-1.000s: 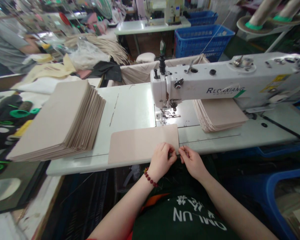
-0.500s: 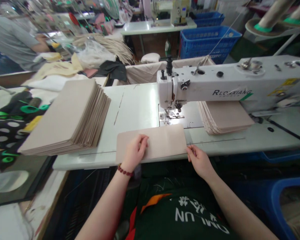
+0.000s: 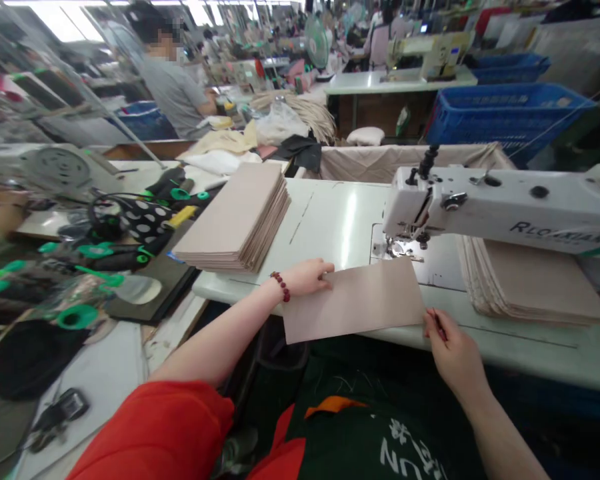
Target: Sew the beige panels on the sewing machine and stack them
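A flat beige panel (image 3: 360,303) lies at the table's front edge, partly over it, in front of the sewing machine (image 3: 480,207). My left hand (image 3: 307,277), a dark red bead bracelet at its wrist, rests at the panel's upper left edge with fingers curled; what they may hold is hidden. At the panel's right corner, my right hand (image 3: 450,340) pinches a small dark object too small to name, its fingertips by the corner. A tall stack of beige panels (image 3: 235,213) stands at the left, and another beige stack (image 3: 535,280) lies under the machine arm.
Blue crates (image 3: 510,113) stand behind the table. Thread spools and dark cloth lie at the left, near a black device (image 3: 60,413). A person in grey (image 3: 173,93) stands at the back left. Another worker's hands show at the far left edge.
The view has swung left, so the table and machine appear further right. My left hand has moved from on the panel to its upper left edge, and the panel now tilts slightly.
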`<state>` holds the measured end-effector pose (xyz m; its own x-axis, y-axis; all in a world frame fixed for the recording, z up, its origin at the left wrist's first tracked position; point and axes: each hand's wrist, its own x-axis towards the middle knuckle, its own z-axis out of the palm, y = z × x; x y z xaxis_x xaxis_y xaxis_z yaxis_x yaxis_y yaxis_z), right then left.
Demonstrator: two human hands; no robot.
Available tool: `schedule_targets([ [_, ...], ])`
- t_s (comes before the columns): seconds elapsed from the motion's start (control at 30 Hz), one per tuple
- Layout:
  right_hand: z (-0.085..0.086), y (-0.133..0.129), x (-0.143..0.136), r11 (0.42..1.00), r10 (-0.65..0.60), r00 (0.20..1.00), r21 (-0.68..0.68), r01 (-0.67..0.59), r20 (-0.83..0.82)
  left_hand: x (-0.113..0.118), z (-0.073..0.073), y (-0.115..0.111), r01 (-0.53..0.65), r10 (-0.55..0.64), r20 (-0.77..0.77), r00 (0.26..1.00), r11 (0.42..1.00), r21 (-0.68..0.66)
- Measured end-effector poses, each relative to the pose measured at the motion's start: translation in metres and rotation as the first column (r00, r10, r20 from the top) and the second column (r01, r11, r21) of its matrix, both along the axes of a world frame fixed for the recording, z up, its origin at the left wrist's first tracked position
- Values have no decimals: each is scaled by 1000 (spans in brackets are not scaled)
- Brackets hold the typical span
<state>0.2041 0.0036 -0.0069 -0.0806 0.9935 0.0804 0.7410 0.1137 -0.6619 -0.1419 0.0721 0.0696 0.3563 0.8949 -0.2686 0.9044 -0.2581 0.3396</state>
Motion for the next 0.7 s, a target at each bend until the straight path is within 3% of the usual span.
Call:
schedule_targets([
  [0.1, -1, -1, 8, 1000, 5, 1000, -16, -5, -15, -15, 49, -26, -20, 19, 46, 999, 1000, 23],
  [0.17, -2, -2, 13, 1000, 14, 999, -27, -16, -40, -41, 93, -42, -167, 157, 108, 982, 982, 92],
  [0.23, -2, -2, 17, 1000, 12, 999, 4, -12, -50, -79, 135, -48, -404, 373, 193, 907, 900, 162],
  [0.27, -1, -2, 17, 999, 11, 999, 32, -10, -47, -102, 153, -46, -523, 474, 251, 844, 832, 184],
  [0.33, 2, -1, 17, 996, 17, 999, 87, -14, -32, -148, 174, -33, -695, 589, 415, 693, 700, 166],
  [0.4, 7, 0, 16, 993, 35, 999, 109, -34, -10, -187, 176, -13, -773, 671, 452, 588, 630, 71],
  [0.47, 11, -1, 16, 993, 50, 999, 103, -51, 17, -213, 163, 5, -815, 750, 391, 533, 580, -2],
  [0.6, 16, -4, 28, 994, 32, 997, 102, -39, 68, -233, 127, 21, -828, 807, 266, 527, 558, -52],
  [0.7, 19, -5, 48, 989, -28, 995, 146, 14, 94, -238, 114, 21, -829, 820, 178, 545, 558, -36],
])
